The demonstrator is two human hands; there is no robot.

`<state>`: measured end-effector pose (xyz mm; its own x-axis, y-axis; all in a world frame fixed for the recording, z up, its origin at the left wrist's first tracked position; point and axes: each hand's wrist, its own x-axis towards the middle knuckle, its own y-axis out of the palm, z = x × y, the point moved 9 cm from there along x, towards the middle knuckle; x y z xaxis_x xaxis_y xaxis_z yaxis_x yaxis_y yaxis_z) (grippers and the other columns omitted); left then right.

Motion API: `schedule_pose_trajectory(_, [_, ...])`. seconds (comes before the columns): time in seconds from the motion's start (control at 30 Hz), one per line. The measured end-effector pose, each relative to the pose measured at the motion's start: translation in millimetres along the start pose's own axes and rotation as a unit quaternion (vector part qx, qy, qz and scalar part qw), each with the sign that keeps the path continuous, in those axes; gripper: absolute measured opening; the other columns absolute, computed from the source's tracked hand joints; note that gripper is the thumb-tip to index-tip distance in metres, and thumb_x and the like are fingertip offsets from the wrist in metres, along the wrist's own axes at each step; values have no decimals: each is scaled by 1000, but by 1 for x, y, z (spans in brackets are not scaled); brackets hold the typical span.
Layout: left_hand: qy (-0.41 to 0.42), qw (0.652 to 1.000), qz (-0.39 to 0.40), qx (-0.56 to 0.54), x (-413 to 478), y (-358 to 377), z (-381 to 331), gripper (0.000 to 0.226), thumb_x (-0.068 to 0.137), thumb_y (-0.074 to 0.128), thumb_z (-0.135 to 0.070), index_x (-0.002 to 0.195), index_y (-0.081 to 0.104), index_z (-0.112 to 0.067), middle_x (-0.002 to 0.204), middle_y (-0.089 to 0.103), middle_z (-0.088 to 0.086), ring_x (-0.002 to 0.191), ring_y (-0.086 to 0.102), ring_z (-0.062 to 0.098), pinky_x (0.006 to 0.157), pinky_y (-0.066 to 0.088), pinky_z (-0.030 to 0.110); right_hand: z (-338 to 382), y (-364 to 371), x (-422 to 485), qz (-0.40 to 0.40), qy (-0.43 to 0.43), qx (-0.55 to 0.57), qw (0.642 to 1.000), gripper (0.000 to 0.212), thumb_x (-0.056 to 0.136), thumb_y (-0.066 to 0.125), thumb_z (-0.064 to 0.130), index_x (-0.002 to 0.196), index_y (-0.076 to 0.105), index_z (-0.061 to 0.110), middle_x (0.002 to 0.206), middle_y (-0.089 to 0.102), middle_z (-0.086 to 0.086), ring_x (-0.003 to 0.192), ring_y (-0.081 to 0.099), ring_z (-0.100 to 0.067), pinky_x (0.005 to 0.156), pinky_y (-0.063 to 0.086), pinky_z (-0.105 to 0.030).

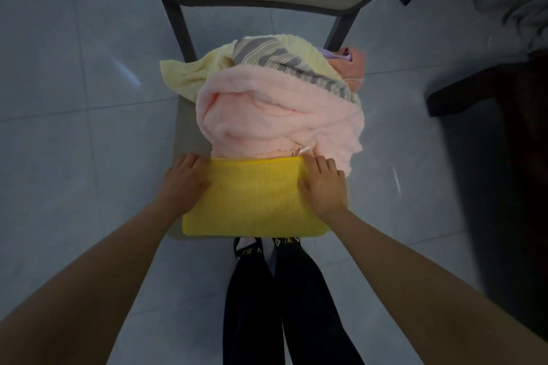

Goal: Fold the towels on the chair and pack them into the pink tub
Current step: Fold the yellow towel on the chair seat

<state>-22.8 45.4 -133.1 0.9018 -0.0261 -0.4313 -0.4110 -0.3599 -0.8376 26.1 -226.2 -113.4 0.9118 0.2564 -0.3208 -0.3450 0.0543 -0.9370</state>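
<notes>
light: dim, bluish | glare: streaks on glossy grey floor tiles (74,133) | edges: wide-angle bowing, dark right side, soft blur

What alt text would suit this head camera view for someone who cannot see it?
Two bare hands, left hand and right hand, press flat on a folded yellow towel at the chair seat's front edge. Behind it sits a heap of unfolded towels.

my arms are bare from the forearms down, no sleeves, no watch, no rings on my left hand (185,179) or my right hand (323,184). below the hands i see my dark navy trousers (296,299) and black slides (268,246) with small gold-coloured printed marks on the straps.
</notes>
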Motion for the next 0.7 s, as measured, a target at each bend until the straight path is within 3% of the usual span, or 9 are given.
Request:
schedule_pose_trajectory(0.13, [75, 997, -10, -31, 14, -12, -14, 20, 85, 62, -10, 103, 59, -1, 117, 58, 17, 112, 50, 36, 82, 41, 41, 0, 14, 7, 52, 26, 29, 998, 40, 91, 50, 11, 131, 44, 8, 127, 50, -14, 113, 45, -32, 83, 42, -40])
schedule_pose_trajectory(0.23, [31, 995, 49, -77, 20, -4, -3, 19, 94, 49, -17, 111, 51, -7, 111, 60, 16, 101, 57, 35, 72, 38, 35, 0, 15, 11, 57, 26, 31, 998, 38, 92, 48, 8, 130, 43, 12, 124, 53, -13, 111, 48, -30, 79, 42, -39])
schedule_pose_trajectory(0.3, [-15, 998, 53, -19, 21, -4, 7, 25, 96, 47, -26, 115, 50, -10, 113, 59, 16, 103, 55, 35, 76, 41, 40, 0, 10, 13, 35, 34, 18, 999, 39, 89, 53, 13, 127, 43, 13, 123, 54, -11, 110, 49, -30, 80, 41, -40])
schedule_pose_trajectory(0.4, [-19, 996, -72, 43, 16, -22, -2, 33, 91, 47, -30, 115, 52, -7, 117, 56, 15, 109, 50, 36, 77, 40, 45, 17, -16, 4, -76, -18, 3, 997, 56, 77, 64, 16, 126, 37, 19, 127, 52, -8, 111, 50, -28, 84, 40, -42])
schedule_pose_trajectory(0.47, [67, 989, -118, 61, 2, -20, -29, 48, 89, 41, -35, 127, 47, -6, 131, 53, 15, 115, 50, 35, 85, 41, 47, 41, -3, -12, -37, -137, -22, 990, 64, 84, 57, 31, 141, 29, 22, 147, 37, -6, 132, 37, -27, 101, 33, -47])
schedule_pose_trajectory(0.5, [124, 984, -99, 85, -5, -9, -41, 55, 91, 37, -38, 136, 41, -8, 141, 47, 13, 124, 46, 32, 94, 39, 48, 47, 9, -19, 2, -179, -38, 983, 68, 88, 52, 40, 147, 21, 25, 156, 23, -4, 141, 25, -25, 109, 25, -50])
schedule_pose_trajectory(0.57, [206, 967, -43, 142, -17, 20, -50, 64, 93, 30, -46, 147, 26, -11, 155, 28, 6, 142, 27, 20, 109, 24, 51, 38, 32, -22, 66, -169, -54, 982, 75, 91, 41, 57, 151, 6, 30, 161, -1, 0, 148, 2, -21, 116, 10, -56])
schedule_pose_trajectory(0.7, [135, 977, 11, 167, -11, 47, -17, 80, 89, 20, -64, 151, 10, -15, 160, 8, 1, 147, 1, 12, 115, -1, 53, 21, 50, -19, 79, -109, -72, 988, 75, 94, 21, 64, 152, -6, 24, 160, -14, 2, 147, -10, -17, 116, 0, -59])
